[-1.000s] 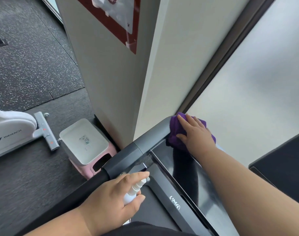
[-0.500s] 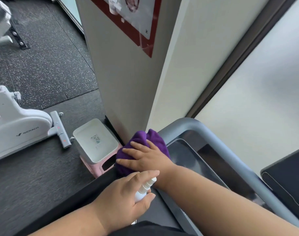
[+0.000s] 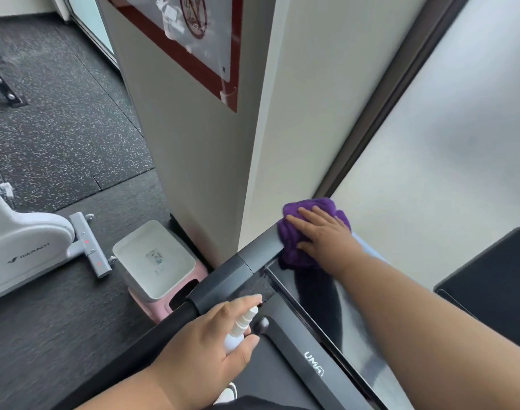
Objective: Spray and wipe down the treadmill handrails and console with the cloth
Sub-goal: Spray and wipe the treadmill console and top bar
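On the speckled gym floor point(image 3: 60, 119) stands one pink-and-white bin point(image 3: 155, 258). The right hand point(image 3: 324, 235) presses one purple cloth point(image 3: 294, 250) flat, fingers straight, on the treadmill handrail point(image 3: 253, 255) corner beside the console point(image 3: 318, 297); the left hand point(image 3: 205, 353) grips one white spray bottle point(image 3: 241, 327).

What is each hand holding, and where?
The left hand grips a small white spray bottle around its body. The right hand presses flat on a purple cloth, not gripping it.

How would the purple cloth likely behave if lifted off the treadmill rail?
The cloth is bunched in soft folds under the right hand, so it would probably droop limply. It looks light. Its fuzzy surface suggests it grips the rail rather than slipping.
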